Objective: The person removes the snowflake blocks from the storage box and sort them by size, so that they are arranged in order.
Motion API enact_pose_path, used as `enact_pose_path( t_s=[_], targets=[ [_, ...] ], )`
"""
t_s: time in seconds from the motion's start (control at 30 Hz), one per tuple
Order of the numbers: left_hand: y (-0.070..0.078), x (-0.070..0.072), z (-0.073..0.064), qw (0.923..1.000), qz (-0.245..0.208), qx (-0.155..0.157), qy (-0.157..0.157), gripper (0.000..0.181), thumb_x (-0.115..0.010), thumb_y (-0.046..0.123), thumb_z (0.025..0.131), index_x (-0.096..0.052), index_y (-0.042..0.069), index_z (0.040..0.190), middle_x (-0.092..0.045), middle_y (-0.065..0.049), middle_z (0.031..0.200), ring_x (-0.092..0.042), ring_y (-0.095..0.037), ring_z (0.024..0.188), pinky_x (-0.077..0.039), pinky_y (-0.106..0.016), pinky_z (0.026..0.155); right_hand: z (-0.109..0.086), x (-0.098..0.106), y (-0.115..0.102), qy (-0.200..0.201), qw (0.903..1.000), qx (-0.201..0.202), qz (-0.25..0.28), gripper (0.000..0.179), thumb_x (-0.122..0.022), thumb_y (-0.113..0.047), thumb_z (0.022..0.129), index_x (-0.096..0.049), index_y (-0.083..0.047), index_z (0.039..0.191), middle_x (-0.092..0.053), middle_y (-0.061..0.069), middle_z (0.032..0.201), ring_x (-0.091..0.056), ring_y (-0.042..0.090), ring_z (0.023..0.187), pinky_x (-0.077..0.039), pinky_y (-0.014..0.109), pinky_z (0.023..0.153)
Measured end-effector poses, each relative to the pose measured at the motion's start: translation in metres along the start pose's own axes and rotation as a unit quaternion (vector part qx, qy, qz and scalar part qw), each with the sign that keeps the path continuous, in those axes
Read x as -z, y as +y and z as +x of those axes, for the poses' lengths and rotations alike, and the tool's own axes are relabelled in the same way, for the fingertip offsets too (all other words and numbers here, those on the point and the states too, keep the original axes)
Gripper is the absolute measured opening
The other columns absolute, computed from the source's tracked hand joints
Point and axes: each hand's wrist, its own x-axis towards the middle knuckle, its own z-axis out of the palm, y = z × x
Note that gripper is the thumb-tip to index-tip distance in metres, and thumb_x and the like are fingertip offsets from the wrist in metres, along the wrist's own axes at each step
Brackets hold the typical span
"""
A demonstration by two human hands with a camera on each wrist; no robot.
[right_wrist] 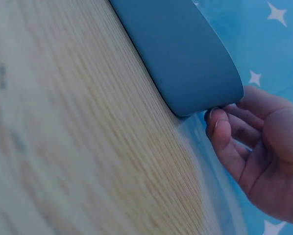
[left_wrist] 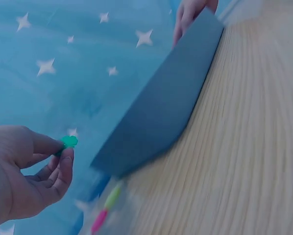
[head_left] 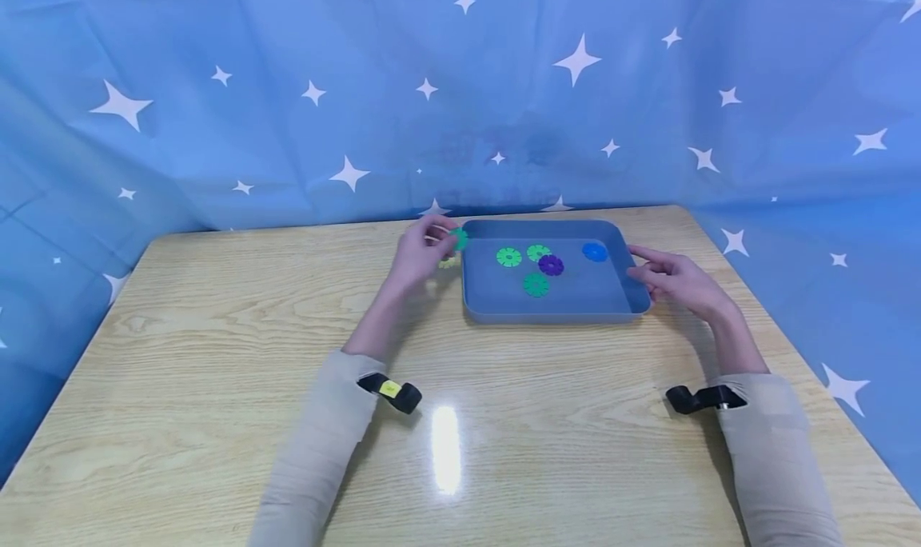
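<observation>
A green notched plastic disc (left_wrist: 69, 141) is pinched between the thumb and fingers of my left hand (head_left: 420, 251), just off the tray's left rim. My right hand (head_left: 679, 279) grips the right end wall of the blue-grey tray (head_left: 554, 318), with fingers bent at its rim. Inside the tray lie several similar discs: a light green disc (head_left: 508, 257), another light green disc (head_left: 538, 252) beside a purple disc (head_left: 551, 265), a darker green disc (head_left: 536, 285), and a blue disc (head_left: 595, 252) toward the right.
Below my left hand, a yellowish disc (head_left: 448, 263) lies on the wooden table (head_left: 237, 331) outside the tray. In the left wrist view, a yellow-green piece (left_wrist: 113, 197) and a pink piece (left_wrist: 99, 221) sit by the tray's end. A starry blue cloth (head_left: 403, 115) hangs behind.
</observation>
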Motion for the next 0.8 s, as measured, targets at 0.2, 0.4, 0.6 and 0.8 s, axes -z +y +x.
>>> enact_pose_path(
  t_s=[0.2,0.4,0.6,0.8],
  targets=[
    [-0.013,0.039,-0.003,0.9942,0.079,0.067,0.028,0.019,-0.061,0.006,0.099,-0.062,0.0,0.117,-0.062,-0.015,0.1,-0.063,-0.026,0.089,-0.057,-0.042,0.082,-0.001,0.001,0.001,-0.001,1.0,0.001,0.0,0.064,-0.059,-0.028,0.104,-0.031,-0.012,0.159,-0.044,0.006,0.073,-0.048,0.027,0.064,-0.046,0.036,0.06],
    [-0.025,0.068,-0.008,0.9836,0.132,0.116,0.038,0.022,-0.058,0.004,0.098,-0.062,0.0,0.12,-0.065,-0.018,0.1,-0.067,-0.03,0.088,-0.055,-0.036,0.075,0.0,0.001,0.003,-0.006,1.0,0.007,-0.002,0.064,-0.059,-0.027,0.104,-0.03,-0.01,0.159,-0.044,0.007,0.073,-0.048,0.027,0.063,-0.047,0.036,0.06],
    [-0.034,0.083,-0.013,0.9744,0.182,0.121,0.054,0.023,-0.06,0.007,0.098,-0.065,-0.001,0.118,-0.066,-0.018,0.097,-0.063,-0.023,0.08,-0.049,-0.027,0.065,-0.001,0.001,0.003,-0.002,1.0,0.008,0.002,0.065,-0.06,-0.027,0.104,-0.032,-0.01,0.159,-0.046,0.005,0.073,-0.048,0.026,0.062,-0.047,0.036,0.06],
    [-0.036,0.086,-0.015,0.9653,0.22,0.121,0.072,0.021,-0.063,0.01,0.098,-0.068,0.001,0.116,-0.066,-0.017,0.1,-0.06,-0.024,0.085,-0.048,-0.031,0.073,-0.001,0.001,0.001,0.0,0.9998,0.016,-0.013,0.065,-0.059,-0.028,0.104,-0.031,-0.008,0.159,-0.058,0.007,0.081,-0.052,0.027,0.062,-0.049,0.036,0.061]
  ],
)
